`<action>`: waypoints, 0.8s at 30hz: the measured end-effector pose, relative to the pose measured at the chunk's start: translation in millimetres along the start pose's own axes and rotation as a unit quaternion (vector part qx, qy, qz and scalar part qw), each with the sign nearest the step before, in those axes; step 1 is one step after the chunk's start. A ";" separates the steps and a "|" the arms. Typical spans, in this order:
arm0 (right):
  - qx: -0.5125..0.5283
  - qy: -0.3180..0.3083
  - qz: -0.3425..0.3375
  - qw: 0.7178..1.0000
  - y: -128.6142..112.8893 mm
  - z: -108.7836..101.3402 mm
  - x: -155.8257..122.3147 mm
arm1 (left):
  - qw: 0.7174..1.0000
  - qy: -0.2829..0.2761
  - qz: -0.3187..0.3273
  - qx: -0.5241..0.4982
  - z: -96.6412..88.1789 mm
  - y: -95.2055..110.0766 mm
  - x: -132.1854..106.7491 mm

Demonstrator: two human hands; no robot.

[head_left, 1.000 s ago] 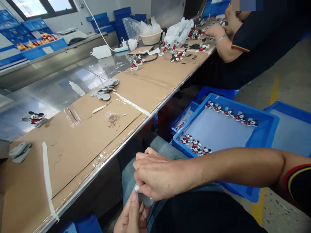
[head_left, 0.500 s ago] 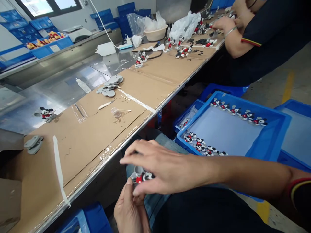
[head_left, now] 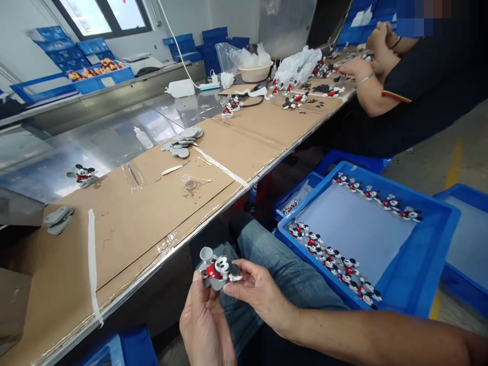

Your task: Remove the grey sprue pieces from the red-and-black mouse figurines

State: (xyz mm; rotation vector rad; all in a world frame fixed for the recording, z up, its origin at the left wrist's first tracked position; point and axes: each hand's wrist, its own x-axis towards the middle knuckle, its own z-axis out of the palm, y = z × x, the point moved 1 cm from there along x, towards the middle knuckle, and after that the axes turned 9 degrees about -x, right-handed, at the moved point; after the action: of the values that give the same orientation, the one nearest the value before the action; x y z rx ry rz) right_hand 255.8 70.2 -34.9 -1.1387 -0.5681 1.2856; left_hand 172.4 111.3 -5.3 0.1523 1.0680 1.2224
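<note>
Above my lap, a Mickey Mouse figurine (head_left: 216,269) with red shorts, a grey base and a small grey cup is held between both hands. My left hand (head_left: 206,323) is closed on the base at its left side, thumb on top. Fingers of my right hand (head_left: 263,295) pinch the figurine's right side, near an ear and a white hand. The underside of the base is hidden. At my right, a blue tray (head_left: 438,239) lined with white sheet holds several similar figurines (head_left: 343,262) along its near and far sides.
Cardboard covers the table (head_left: 152,213). On it lie grey bases (head_left: 185,140), a craft knife (head_left: 174,169), a small clear cup (head_left: 189,184) and another figurine (head_left: 84,175). A squeeze bottle (head_left: 143,137) lies farther back. A co-worker's arm (head_left: 375,91) reaches over the table's far end.
My right hand has moved from over the figurine to its right side and now grips it. The figurine, mostly covered before, shows clearly. The view has shifted slightly.
</note>
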 end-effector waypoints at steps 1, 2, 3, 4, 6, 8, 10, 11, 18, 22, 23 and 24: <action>0.001 0.004 0.001 1.000 -1.9 0.4 -0.4 | 1.000 -0.009 0.000 0.000 -0.4 -1.6 0.0; -0.001 0.010 0.000 1.000 -3.8 0.6 -1.1 | 1.000 -0.016 0.000 -0.001 -0.9 -3.3 -0.1; -0.005 0.016 0.000 1.000 -5.5 0.5 -1.7 | 1.000 -0.023 0.000 -0.001 -1.4 -5.0 -0.3; -0.009 0.022 -0.001 1.000 -7.4 0.1 -2.1 | 1.000 -0.031 -0.004 -0.001 -2.0 -6.7 -0.7; -0.017 0.034 -0.005 0.999 -11.8 -1.8 -1.6 | 0.999 -0.045 -0.014 0.001 -3.4 -9.8 -1.4; -0.029 0.042 -0.011 0.999 -17.7 -5.6 0.7 | 0.998 -0.054 -0.022 0.005 -5.4 -11.5 -1.4; -0.048 0.043 -0.015 0.998 -25.1 -10.7 4.2 | 0.998 -0.060 -0.030 0.011 -8.6 -11.7 -0.1; -0.059 0.036 -0.015 0.998 -29.3 -13.4 6.0 | 0.997 -0.063 -0.036 0.015 -10.7 -11.2 1.0; -0.112 -0.008 -0.013 0.994 -54.3 -20.9 13.3 | 0.991 -0.090 -0.056 0.076 -21.0 -4.4 8.0; -0.157 -0.031 -0.020 0.987 -56.5 -25.0 16.9 | 0.992 -0.106 -0.029 0.063 -17.5 -3.9 10.3; -0.180 -0.037 -0.042 0.982 -56.8 -26.9 18.2 | 0.992 -0.107 -0.028 0.060 -16.0 -4.4 10.5; -0.201 -0.043 -0.071 0.976 -57.3 -28.8 19.5 | 0.992 -0.108 -0.030 0.059 -14.4 -5.0 10.5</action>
State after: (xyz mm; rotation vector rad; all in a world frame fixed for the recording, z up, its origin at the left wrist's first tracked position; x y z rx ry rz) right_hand 311.0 85.3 0.0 -1.3489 -0.9895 1.1268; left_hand 164.8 111.7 -22.2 0.3349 0.9481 1.0624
